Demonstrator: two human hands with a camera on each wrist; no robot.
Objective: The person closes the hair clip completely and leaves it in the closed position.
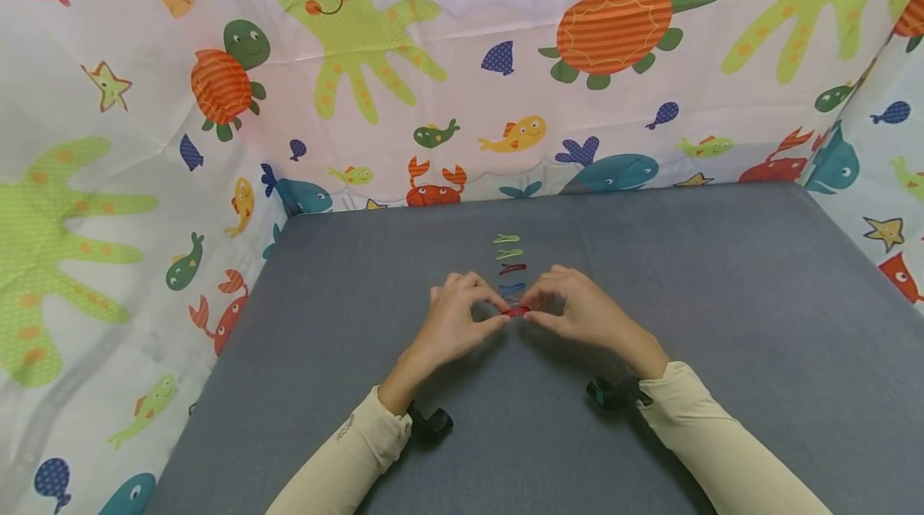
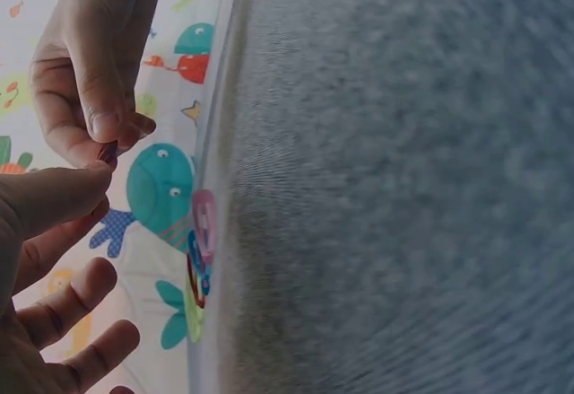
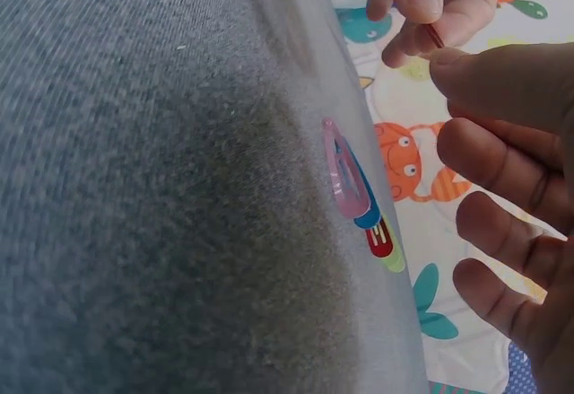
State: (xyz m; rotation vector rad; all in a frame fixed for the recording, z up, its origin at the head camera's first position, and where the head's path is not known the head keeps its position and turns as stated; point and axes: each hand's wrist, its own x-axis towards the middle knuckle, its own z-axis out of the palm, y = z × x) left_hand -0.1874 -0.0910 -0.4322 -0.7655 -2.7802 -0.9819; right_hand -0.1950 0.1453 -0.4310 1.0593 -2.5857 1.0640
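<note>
Between both hands a red snap hair clip [image 1: 516, 311] is held off the table, pinched at one end by the thumb and fingertips of my left hand [image 1: 458, 318] and at the other by my right hand [image 1: 585, 310]. Fingers cover most of the clip; only a thin dark red strip [image 3: 436, 35] shows in the right wrist view. Just beyond the hands, a column of hair clips lies on the table: a pink clip [image 3: 348, 174], a blue clip [image 1: 512, 288], a red clip [image 1: 512, 268] and two light green clips, the nearer [image 1: 509, 254] and the farther [image 1: 507, 238].
The clips lie on a grey cloth-covered table [image 1: 346, 282]. Behind it and along its sides hangs a white curtain [image 1: 462, 58] printed with sea animals. Dark wrist-worn devices sit at the left wrist [image 1: 431, 423] and right wrist [image 1: 613, 392], beside cream sleeves [image 1: 346, 451].
</note>
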